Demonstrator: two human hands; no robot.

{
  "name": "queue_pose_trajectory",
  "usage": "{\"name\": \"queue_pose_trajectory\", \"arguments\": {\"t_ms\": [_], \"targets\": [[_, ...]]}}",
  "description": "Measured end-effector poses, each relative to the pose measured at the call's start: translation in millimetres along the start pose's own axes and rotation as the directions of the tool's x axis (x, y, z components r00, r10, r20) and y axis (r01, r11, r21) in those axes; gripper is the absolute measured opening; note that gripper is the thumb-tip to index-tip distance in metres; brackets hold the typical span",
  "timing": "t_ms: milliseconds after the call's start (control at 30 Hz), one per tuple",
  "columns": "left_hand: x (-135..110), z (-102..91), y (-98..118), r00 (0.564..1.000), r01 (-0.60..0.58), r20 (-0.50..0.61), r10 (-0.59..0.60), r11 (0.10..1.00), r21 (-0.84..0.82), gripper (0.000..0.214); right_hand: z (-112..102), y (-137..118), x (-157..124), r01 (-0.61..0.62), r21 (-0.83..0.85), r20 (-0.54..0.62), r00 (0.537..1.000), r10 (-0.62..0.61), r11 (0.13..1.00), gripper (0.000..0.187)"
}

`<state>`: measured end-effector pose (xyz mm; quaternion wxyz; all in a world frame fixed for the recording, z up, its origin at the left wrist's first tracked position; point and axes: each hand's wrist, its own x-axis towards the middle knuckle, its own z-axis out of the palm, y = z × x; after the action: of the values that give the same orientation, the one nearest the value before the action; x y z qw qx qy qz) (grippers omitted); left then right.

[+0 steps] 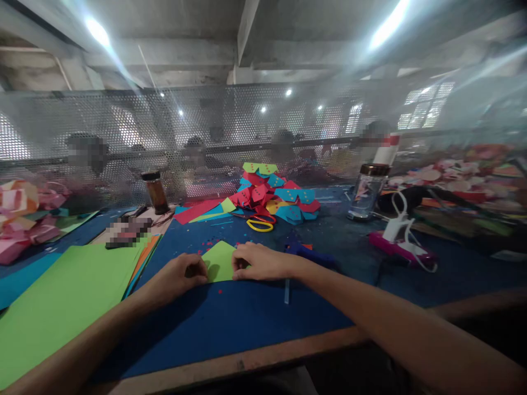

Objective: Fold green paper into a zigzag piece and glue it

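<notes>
A piece of lime-green paper (220, 262) with a pointed top lies on the blue tabletop in front of me. My left hand (190, 270) pinches its left corner, with the fingers curled. From the right, my right hand (254, 262) holds its other side, fingers bent and pressed together at the edge. Small red and pink paper bits (211, 245) are scattered just behind the paper. Past my right wrist lies a dark blue tool (308, 251) that looks like a glue gun, partly hidden by the forearm. A clear stick (287, 292) rests in front of that wrist.
Yellow-and-red scissors (260, 221) lie before a pile of folded colored paper pieces (274, 192). Green sheets (69, 296) are stacked at left, near a brown jar (155, 193). A clear bottle (366, 192) and a magenta thing with white cord (401, 247) stand right. Perforated panel (230, 126) behind.
</notes>
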<state>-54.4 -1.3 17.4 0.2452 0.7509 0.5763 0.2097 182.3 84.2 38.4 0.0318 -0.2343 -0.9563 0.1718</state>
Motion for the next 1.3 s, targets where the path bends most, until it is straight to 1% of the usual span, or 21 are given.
{"name": "queue_pose_trajectory", "arguments": {"t_ms": [200,400,533,733,867,1000,1200,1300], "targets": [[-1.1,-5.7,-2.4,0.999,0.022,0.033,-0.021,0.999,-0.035,0.017,-1.2,-1.0,-1.9,-0.009,-0.017,-0.002,1.0,0.009,1.0,0.021],[0.5,-10.9,-14.4,0.996,0.026,0.09,-0.019,0.997,-0.072,0.014,-0.9,-0.7,-2.1,-0.01,-0.007,-0.008,1.0,0.01,1.0,0.021],[-1.4,-17.8,-22.4,0.992,0.04,0.123,-0.032,0.997,-0.062,0.015,0.1,1.0,-1.6,-0.005,0.0,-0.012,1.0,0.005,1.0,0.02],[-5.3,-28.8,-26.5,0.988,0.048,0.146,-0.041,0.998,-0.047,0.014,0.2,0.3,-1.6,-0.01,0.006,-0.015,1.0,0.01,1.0,0.02],[-5.7,-34.6,-31.7,0.983,0.061,0.177,-0.054,0.997,-0.037,0.018,0.2,-0.1,-1.9,-0.006,-0.009,-0.018,1.0,0.006,1.0,0.02],[-6.1,-38.3,-35.3,0.981,0.074,0.183,-0.068,0.997,-0.027,0.019,0.8,0.9,-1.7,-0.004,-0.013,-0.026,1.0,0.004,1.0,0.02],[-9.1,-43.6,-35.2,0.978,0.097,0.181,-0.1,0.995,0.023,0.024,0.9,1.5,-1.5,0.002,-0.012,-0.023,1.0,-0.002,1.0,0.021],[-10.0,-46.4,-36.8,0.978,0.092,0.186,-0.098,0.995,0.04,0.026,0.5,0.7,-1.9,-0.005,-0.016,-0.023,1.0,0.005,1.0,0.02]]}}
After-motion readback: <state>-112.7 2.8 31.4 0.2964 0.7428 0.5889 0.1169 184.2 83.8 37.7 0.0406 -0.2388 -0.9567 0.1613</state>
